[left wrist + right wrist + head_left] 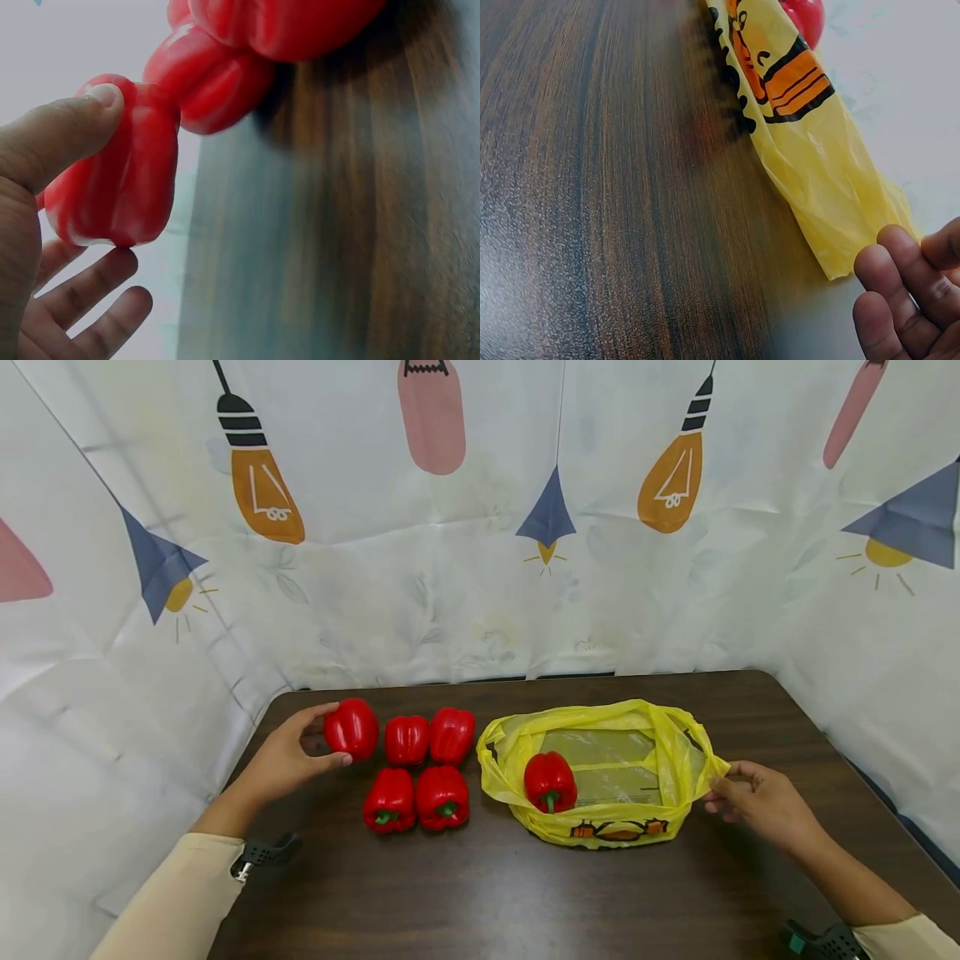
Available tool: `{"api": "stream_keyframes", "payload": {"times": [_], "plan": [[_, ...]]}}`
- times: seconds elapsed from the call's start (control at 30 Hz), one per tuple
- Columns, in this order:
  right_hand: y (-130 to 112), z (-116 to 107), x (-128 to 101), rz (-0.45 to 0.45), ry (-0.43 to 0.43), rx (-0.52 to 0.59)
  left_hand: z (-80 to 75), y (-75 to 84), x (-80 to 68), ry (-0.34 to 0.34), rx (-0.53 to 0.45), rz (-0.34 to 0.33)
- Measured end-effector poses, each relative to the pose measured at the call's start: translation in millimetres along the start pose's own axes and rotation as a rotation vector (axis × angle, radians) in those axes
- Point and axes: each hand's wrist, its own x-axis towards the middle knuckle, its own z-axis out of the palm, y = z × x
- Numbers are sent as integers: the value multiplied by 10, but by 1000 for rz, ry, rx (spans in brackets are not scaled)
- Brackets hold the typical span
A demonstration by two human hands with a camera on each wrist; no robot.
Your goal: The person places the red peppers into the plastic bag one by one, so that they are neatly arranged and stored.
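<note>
The left hand (pixel 281 764) grips the far-left pepper (pixel 352 728) of a cluster on the table (pixel 480 893). To its right lies the open yellow bag (pixel 600 760), long axis left to right, one pepper inside (pixel 550 781). The right hand (pixel 761 802) pinches its right edge.

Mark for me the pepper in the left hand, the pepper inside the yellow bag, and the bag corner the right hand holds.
pepper in the left hand (pixel 351 727), head view, middle of its red body.
pepper inside the yellow bag (pixel 550 780), head view, its red front above the stem.
bag corner (pixel 711 767), head view, yellow edge at the right hand's fingertips.
</note>
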Motion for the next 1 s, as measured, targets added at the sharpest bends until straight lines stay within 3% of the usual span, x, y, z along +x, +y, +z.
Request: {"api": "stream_keyframes", "payload": {"times": [0.47, 1.0], "plan": [[-14, -8, -10, 2, -10, 7, 40, 422, 81, -30, -10, 60], [-47, -10, -5, 3, -11, 12, 241, 693, 191, -54, 14, 130]]}}
